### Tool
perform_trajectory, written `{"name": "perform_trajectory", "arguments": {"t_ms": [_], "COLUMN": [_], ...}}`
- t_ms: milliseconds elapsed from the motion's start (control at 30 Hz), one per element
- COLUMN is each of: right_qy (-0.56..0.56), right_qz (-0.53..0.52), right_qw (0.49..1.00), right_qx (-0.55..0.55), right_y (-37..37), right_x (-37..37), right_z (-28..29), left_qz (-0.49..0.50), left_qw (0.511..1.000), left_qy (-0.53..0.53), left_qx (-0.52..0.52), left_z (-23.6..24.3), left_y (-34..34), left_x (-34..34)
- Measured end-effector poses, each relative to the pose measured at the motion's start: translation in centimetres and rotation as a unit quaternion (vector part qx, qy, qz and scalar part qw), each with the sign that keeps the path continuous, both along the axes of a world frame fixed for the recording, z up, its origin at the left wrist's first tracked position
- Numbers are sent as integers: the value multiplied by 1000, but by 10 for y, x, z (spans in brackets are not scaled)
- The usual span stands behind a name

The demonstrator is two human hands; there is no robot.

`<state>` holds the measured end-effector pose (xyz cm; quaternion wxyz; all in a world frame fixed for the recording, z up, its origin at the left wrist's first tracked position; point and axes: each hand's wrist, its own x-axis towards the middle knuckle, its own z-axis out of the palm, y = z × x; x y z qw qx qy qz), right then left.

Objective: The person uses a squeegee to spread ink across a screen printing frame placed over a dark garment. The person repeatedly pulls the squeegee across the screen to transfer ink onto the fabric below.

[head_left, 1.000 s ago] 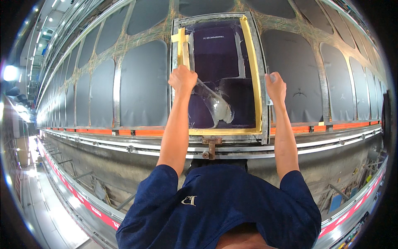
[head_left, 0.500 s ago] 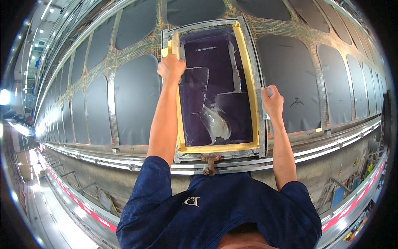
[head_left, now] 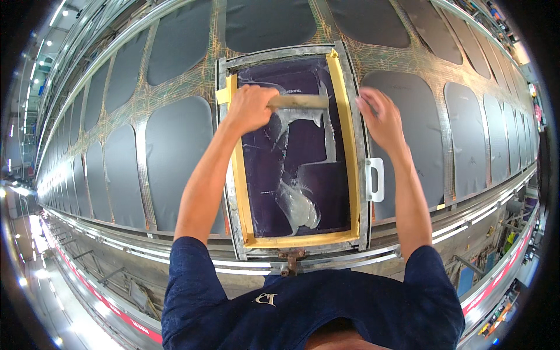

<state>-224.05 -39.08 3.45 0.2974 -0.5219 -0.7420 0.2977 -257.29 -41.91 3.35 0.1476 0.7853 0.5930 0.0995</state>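
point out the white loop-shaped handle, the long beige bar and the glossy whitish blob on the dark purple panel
White loop-shaped handle (head_left: 381,179): head view, outer grip.
Long beige bar (head_left: 300,101): head view, mid-length.
Glossy whitish blob (head_left: 303,211): head view, its middle.

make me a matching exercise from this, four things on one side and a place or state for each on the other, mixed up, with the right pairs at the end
Things
1. left hand
2. right hand
3. white handle
4. yellow tape

Places and states
A. attached at the right side of the metal frame, with no hand on it
B. running in strips along the inside of the frame's edges
C. closed around one end of a pale bar
D. fingers loosely open, near the frame's right edge

Right pairs: 1-C, 2-D, 3-A, 4-B
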Motion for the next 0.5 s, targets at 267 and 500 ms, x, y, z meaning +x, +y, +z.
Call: {"name": "perform_trajectory", "arguments": {"t_ms": [267, 500], "right_qy": [-258, -321], "right_qz": [236, 255], "right_qw": [936, 912], "right_qx": [41, 13], "right_y": [133, 127], "right_x": [-123, -132], "right_z": [-8, -30], "left_qz": [46, 47], "left_qw": [998, 998], "left_qy": [9, 31], "left_qx": [-46, -14], "left_z": [-13, -42], "left_y": [93, 73], "left_x": [-30, -40]}}
